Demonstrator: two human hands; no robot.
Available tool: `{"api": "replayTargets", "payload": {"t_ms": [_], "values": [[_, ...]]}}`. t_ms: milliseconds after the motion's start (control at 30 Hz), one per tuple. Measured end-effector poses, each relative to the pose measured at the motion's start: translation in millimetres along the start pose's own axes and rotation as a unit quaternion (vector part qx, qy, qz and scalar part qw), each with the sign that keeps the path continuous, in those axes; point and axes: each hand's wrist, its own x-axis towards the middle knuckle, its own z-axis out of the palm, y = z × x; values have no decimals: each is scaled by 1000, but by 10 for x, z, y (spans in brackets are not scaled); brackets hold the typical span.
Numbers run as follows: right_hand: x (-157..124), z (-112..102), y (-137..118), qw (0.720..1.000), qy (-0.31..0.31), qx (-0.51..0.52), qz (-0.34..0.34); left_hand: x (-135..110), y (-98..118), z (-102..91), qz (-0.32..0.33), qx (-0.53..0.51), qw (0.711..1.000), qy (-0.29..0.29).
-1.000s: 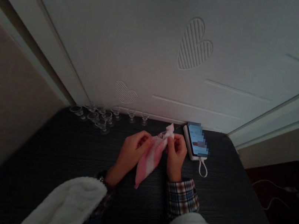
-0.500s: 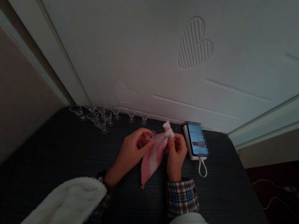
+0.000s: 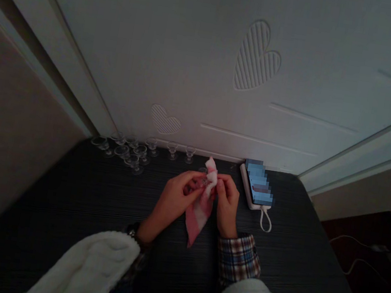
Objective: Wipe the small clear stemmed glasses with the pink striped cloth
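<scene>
My left hand (image 3: pixel 175 195) is closed round a small clear glass (image 3: pixel 204 181), which fingers and cloth partly cover. Pinched in my right hand (image 3: pixel 227 205) is a pink and white cloth (image 3: pixel 200 215). The cloth is pressed against the glass, its upper end bunched between both hands and its lower end hanging to a point. Beyond my hands, a small stemmed glass (image 3: pixel 190 154) and another like it (image 3: pixel 172 151) stand by the white panel. Further left, several more such glasses (image 3: pixel 134 161) are grouped together.
A phone (image 3: pixel 258 185) with a lit screen lies on a white block (image 3: pixel 246 187) to the right, and a white loop (image 3: pixel 265 220) hangs off it. The dark table (image 3: pixel 96 220) ends at a white panel (image 3: pixel 207 70) with carved hearts. Pale cables (image 3: pixel 358 239) lie beyond the right edge.
My right hand has moved a little left with the cloth, closing in on my left hand. The cloth now covers more of the glass.
</scene>
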Motion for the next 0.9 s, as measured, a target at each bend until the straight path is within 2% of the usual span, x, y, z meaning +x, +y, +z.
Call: {"api": "replayTargets", "payload": {"t_ms": [367,600,800,900], "values": [[18,-15,9,1000,-5,7,1,6,100,-40,40,21,999,-3],[19,-32,22,999,-23,-16,-29,22,83,-60,86,55,995,21],[24,-30,-23,993,-43,-44,-96,13,58,-57,46,62,997,3],[31,-27,-20,992,-53,-51,-104,10,51,-50,24,58,998,2]]}}
